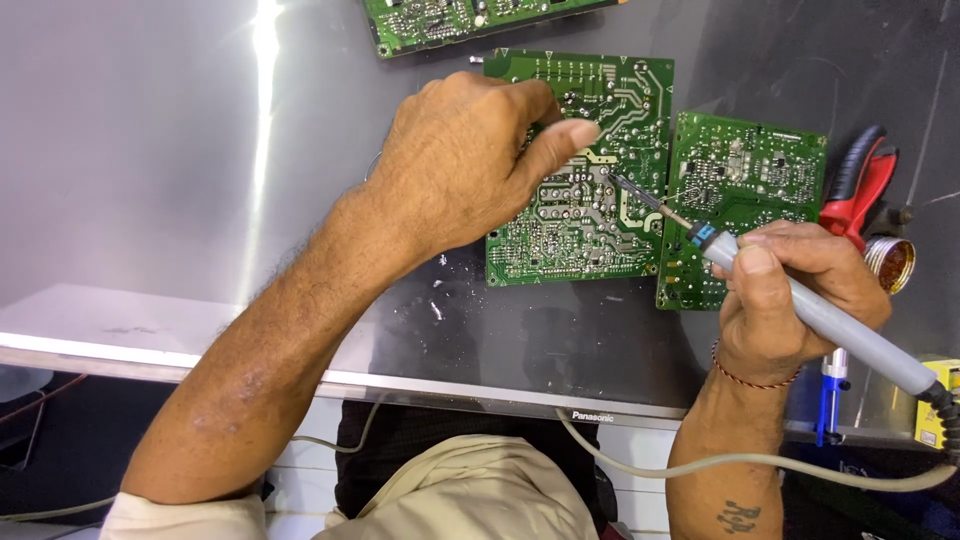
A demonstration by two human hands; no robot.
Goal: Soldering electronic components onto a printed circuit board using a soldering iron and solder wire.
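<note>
Head view is showing both of my hands working over a grey, glossy surface (150, 150). A green circuit board (585, 215) is lying flat on it, solder side up, with a second green board (745, 180) just beside it on the right and a third board (450, 20) near the top edge, partly out of frame.

My left hand (465, 165) is resting on the upper left part of the circuit board, knuckles up, fingers (560, 140) curled and pinched together; whether they are gripping anything, I cannot tell. The forearm is reaching in diagonally from the lower left.

My right hand (795, 290) is clenching a grey soldering iron (800, 300) like a pen, thumb on top, wrist low. Its tip is touching the board's right-centre tracks, and its cord (750, 462) is trailing off below the surface edge.

Judging by its look, the board is light, stiff and fragile; I would be taking it by the bare edges, never by the joints. The iron is light, and only the handle is safe to take hold of.

Red-handled pliers (860, 180) and a small round tin (890, 262) are lying at the right, behind my right hand. White flecks (435, 310) are scattered near the board's lower left corner.
</note>
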